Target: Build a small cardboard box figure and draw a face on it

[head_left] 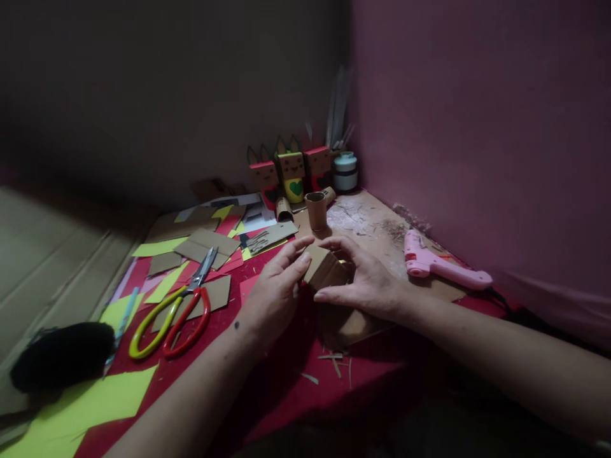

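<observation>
We're pinching a cardboard box (326, 267) btwn left hand (272, 296) & right hand (365, 283), both grasping its sides; prob light, crushable. Scissors (174, 312) lying left of left hand.

The scene was set in a dim corner. A pink wall (477, 114) was seen on the right, and a darker, shadowed wall (167, 83) at the back. Pale floor boards (42, 254) were visible at left. Light was cast weakly from the front.
</observation>
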A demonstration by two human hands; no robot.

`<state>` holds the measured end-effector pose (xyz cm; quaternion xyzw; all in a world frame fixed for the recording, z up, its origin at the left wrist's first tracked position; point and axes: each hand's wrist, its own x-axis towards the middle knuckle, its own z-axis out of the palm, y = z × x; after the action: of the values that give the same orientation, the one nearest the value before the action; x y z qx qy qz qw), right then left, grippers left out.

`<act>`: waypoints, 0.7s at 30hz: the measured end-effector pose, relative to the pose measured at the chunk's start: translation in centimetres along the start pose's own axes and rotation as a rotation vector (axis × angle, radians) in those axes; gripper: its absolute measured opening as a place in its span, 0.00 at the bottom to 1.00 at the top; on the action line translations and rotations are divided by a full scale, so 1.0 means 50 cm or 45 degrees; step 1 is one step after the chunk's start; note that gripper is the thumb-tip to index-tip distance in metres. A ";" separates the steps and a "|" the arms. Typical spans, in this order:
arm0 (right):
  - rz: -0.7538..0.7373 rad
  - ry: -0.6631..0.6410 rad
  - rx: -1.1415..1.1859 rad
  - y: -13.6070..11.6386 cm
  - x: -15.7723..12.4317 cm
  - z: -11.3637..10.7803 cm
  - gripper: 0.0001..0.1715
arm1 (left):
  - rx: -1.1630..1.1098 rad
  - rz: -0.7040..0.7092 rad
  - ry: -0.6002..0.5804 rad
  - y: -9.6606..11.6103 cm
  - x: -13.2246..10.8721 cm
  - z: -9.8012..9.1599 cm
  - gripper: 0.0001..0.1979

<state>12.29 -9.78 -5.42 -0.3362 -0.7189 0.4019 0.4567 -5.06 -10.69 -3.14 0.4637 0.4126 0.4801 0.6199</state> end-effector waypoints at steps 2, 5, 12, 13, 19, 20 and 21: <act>0.039 0.018 0.040 -0.001 0.002 0.002 0.35 | -0.034 -0.005 -0.008 0.000 -0.001 0.001 0.20; 0.144 0.039 0.080 0.000 0.003 0.004 0.38 | -0.076 0.005 -0.002 -0.002 0.001 0.002 0.19; 0.299 -0.002 0.371 0.002 0.002 0.002 0.46 | -0.054 0.052 -0.098 -0.016 0.005 -0.003 0.19; 0.286 0.003 0.390 0.002 0.002 0.003 0.46 | -0.028 0.054 -0.118 -0.016 0.004 -0.003 0.19; 0.242 -0.063 0.500 0.000 -0.002 0.003 0.43 | 0.047 0.085 -0.197 -0.012 -0.004 -0.004 0.17; 0.241 -0.072 0.493 -0.001 -0.004 0.002 0.41 | 0.045 0.092 -0.198 -0.011 -0.005 -0.005 0.17; 0.237 -0.067 0.473 -0.002 -0.005 0.001 0.39 | 0.042 0.095 -0.189 -0.010 -0.006 -0.005 0.17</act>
<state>12.32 -10.05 -5.46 -0.3004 -0.6101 0.5767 0.4527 -5.27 -11.01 -3.66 0.5233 0.3558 0.4603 0.6226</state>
